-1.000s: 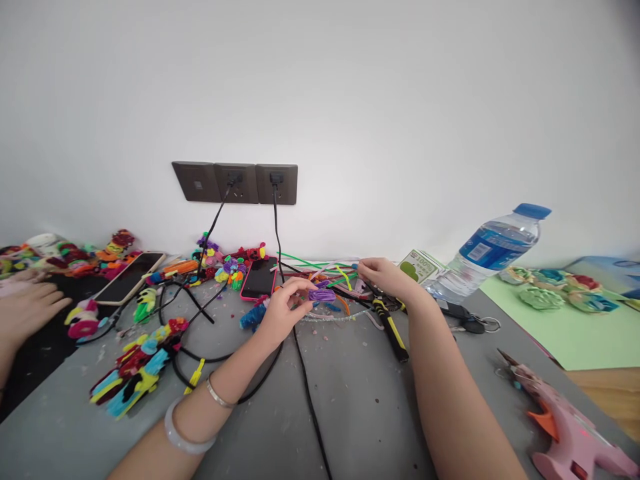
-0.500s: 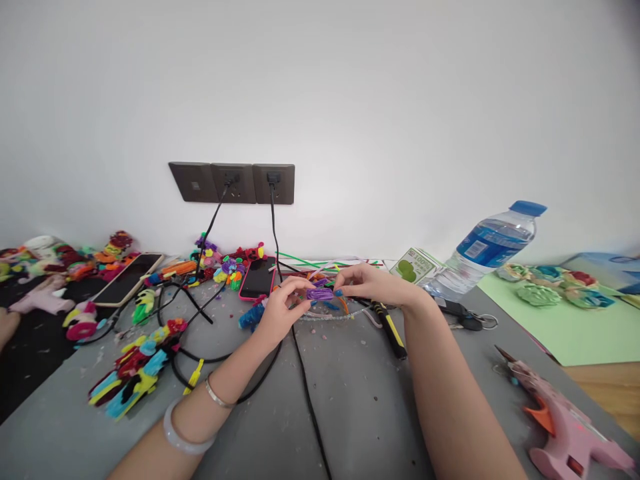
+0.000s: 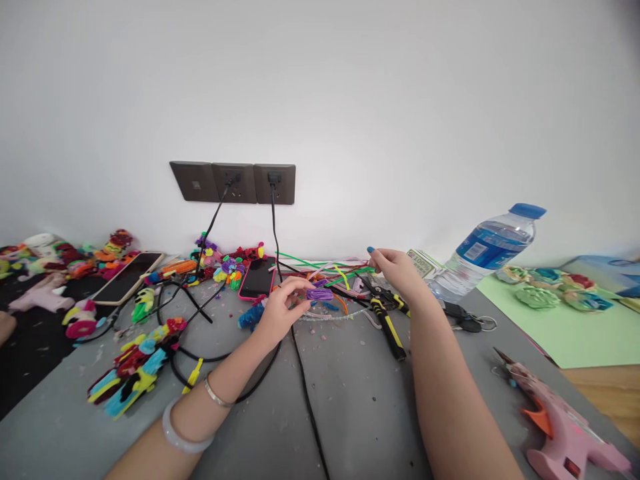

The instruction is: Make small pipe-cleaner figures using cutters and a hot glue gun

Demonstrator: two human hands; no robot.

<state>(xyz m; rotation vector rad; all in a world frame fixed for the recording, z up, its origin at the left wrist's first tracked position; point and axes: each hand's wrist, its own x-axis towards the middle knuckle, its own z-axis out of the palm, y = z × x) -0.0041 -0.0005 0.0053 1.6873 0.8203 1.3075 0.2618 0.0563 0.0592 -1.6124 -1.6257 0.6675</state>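
Grey table (image 3: 350, 413), pale wall (image 3: 350, 120) behind. On my remote view, L hand (image 3: 287, 303) pinches the purple piece (image 3: 320, 294), long axis approx. L–R, free end on R hand's (image 3: 397, 272) side. R's apart, up-right of it; can't tell if R grips anything.

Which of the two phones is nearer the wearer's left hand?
The pink-cased phone, just beyond the left hand; the pale-cased phone lies farther to the left.
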